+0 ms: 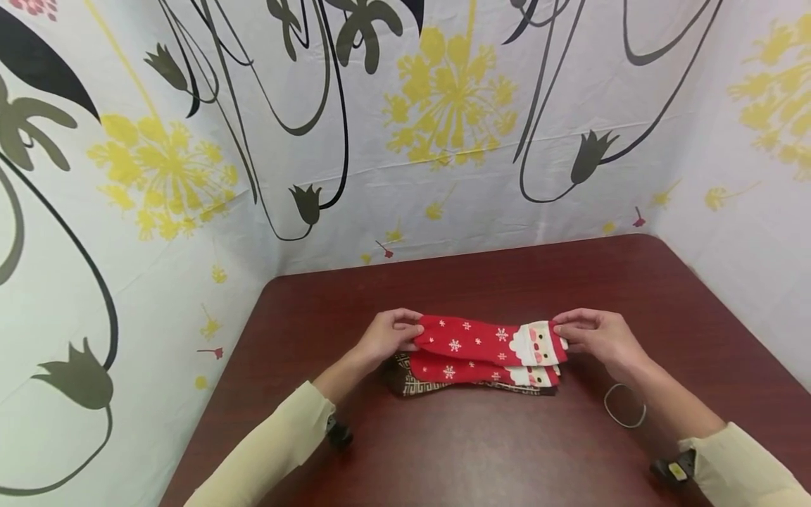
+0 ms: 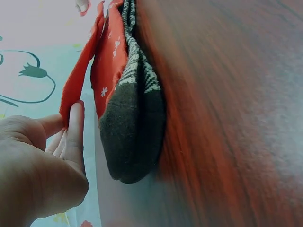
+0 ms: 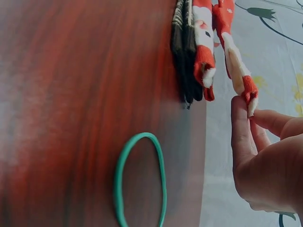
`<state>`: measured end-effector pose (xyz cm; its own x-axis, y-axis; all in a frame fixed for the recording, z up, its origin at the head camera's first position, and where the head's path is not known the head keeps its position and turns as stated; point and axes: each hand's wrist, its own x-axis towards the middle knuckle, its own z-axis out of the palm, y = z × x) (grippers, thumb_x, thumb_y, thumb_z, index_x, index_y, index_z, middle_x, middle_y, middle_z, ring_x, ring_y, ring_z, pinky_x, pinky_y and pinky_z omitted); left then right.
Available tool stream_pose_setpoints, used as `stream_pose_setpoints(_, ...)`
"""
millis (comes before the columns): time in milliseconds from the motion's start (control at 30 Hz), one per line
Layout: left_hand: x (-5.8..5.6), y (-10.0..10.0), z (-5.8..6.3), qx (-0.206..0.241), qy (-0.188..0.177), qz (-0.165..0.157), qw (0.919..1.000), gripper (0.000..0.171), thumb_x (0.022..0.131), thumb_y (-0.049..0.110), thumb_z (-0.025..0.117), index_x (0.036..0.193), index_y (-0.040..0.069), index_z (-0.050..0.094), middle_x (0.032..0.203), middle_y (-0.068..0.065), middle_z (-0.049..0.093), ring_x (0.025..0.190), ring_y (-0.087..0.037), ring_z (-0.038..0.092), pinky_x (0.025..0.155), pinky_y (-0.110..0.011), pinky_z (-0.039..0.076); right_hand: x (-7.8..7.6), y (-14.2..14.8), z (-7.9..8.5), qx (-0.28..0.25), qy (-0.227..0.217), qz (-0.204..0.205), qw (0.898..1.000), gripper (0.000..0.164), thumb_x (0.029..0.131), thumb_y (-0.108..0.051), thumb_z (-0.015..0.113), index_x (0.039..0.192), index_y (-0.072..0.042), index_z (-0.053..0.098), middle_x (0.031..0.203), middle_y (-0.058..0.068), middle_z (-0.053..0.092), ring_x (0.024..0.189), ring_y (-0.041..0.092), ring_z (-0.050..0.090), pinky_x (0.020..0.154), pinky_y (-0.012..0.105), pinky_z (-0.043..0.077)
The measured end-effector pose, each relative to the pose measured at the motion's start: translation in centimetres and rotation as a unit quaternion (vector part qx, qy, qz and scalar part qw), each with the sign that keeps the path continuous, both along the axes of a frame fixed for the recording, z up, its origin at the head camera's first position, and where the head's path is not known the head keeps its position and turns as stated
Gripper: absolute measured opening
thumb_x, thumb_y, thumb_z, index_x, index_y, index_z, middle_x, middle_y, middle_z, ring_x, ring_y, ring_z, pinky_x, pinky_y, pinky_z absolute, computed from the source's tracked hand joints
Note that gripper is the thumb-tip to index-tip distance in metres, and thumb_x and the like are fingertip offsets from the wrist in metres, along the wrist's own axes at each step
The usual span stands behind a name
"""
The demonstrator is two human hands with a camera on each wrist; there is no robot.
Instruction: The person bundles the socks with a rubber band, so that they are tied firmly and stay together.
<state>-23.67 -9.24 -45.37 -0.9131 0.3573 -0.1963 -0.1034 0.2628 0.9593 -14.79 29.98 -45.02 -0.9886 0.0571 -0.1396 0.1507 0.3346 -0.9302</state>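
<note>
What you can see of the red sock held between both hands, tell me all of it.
The held sock is red, soft-looking knit with white snowflakes and, toward the right hand, a white-bearded face. It is held lengthwise and looks flat. The left hand pinches one end, the right hand the other. Both ends are raised apart from the second red sock and dark patterned socks below; whether its middle touches them is unclear.

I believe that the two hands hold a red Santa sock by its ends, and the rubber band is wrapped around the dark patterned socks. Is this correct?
Not about the rubber band: it lies on the table, apart from the dark patterned socks, as the right wrist view shows. The left hand and right hand do hold a red Santa sock by its ends.
</note>
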Motion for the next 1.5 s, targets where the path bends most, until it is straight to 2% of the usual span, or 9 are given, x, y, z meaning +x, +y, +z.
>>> stream_pose_setpoints(400, 0.7, -1.3, -0.9, -0.019, -0.015, -0.006, 0.9997, 0.033, 0.099, 0.011, 0.077, 0.128, -0.005, 0.068, 0.107, -0.018, 0.078, 0.078, -0.024, 0.078, 0.074, -0.037, 0.064, 0.8, -0.5, -0.4, -0.033, -0.024, 0.029, 0.999, 0.04, 0.101, -0.017, 0.076, 0.131, 0.007, 0.067, 0.119, 0.018, 0.075, 0.093, 0.021, 0.074, 0.083, 0.036, 0.063)
stream_pose_setpoints(567, 1.1, -1.7, -0.9, -0.027, -0.031, -0.02, 0.999, 0.031, 0.099, 0.012, 0.077, 0.124, -0.004, 0.069, 0.105, -0.017, 0.078, 0.079, -0.023, 0.078, 0.074, -0.037, 0.064, 0.9, -0.6, -0.4, -0.023, -0.022, 0.042, 0.999, 0.035, 0.1, -0.012, 0.075, 0.128, 0.008, 0.068, 0.115, 0.018, 0.076, 0.091, 0.022, 0.074, 0.081, 0.037, 0.063)
stream_pose_setpoints(833, 1.7, -2.1, -0.8, -0.048, -0.033, -0.039, 0.9975, 0.029, 0.098, 0.012, 0.078, 0.121, -0.004, 0.068, 0.104, -0.016, 0.078, 0.078, -0.022, 0.077, 0.073, -0.035, 0.064, 0.9, -0.5, -0.8, -0.012, -0.018, 0.057, 0.998, 0.033, 0.099, -0.005, 0.074, 0.127, 0.011, 0.067, 0.108, 0.018, 0.076, 0.088, 0.023, 0.073, 0.078, 0.038, 0.064)
stream_pose_setpoints(1033, 1.7, -2.3, -0.5, -0.058, -0.03, -0.058, 0.9962, 0.027, 0.098, 0.012, 0.078, 0.118, -0.004, 0.069, 0.097, -0.015, 0.078, 0.072, -0.019, 0.075, 0.072, -0.035, 0.064, 0.8, -0.7, -0.8, 0.002, -0.017, 0.056, 0.998, 0.031, 0.098, -0.004, 0.076, 0.124, 0.011, 0.068, 0.107, 0.019, 0.076, 0.087, 0.024, 0.072, 0.077, 0.039, 0.064)
stream_pose_setpoints(1300, 1.6, -2.4, -0.1, -0.059, -0.023, -0.081, 0.9947, 0.021, 0.099, 0.008, 0.077, 0.113, -0.006, 0.069, 0.094, -0.015, 0.077, 0.07, -0.018, 0.074, 0.071, -0.036, 0.064, 0.7, -1.0, -0.7, 0.03, -0.004, 0.057, 0.998, 0.035, 0.096, -0.001, 0.077, 0.128, 0.009, 0.068, 0.106, 0.017, 0.075, 0.088, 0.026, 0.071, 0.074, 0.042, 0.064)
stream_pose_setpoints(1500, 1.6, -2.5, -0.2, -0.068, -0.006, -0.089, 0.9937, 0.024, 0.098, 0.009, 0.077, 0.116, -0.006, 0.068, 0.095, -0.014, 0.077, 0.073, -0.019, 0.074, 0.072, -0.037, 0.064, 0.7, -1.0, -0.7, 0.064, -0.006, 0.063, 0.996, 0.04, 0.095, -0.01, 0.081, 0.13, 0.006, 0.07, 0.118, 0.024, 0.072, 0.087, 0.026, 0.07, 0.072, 0.04, 0.064)
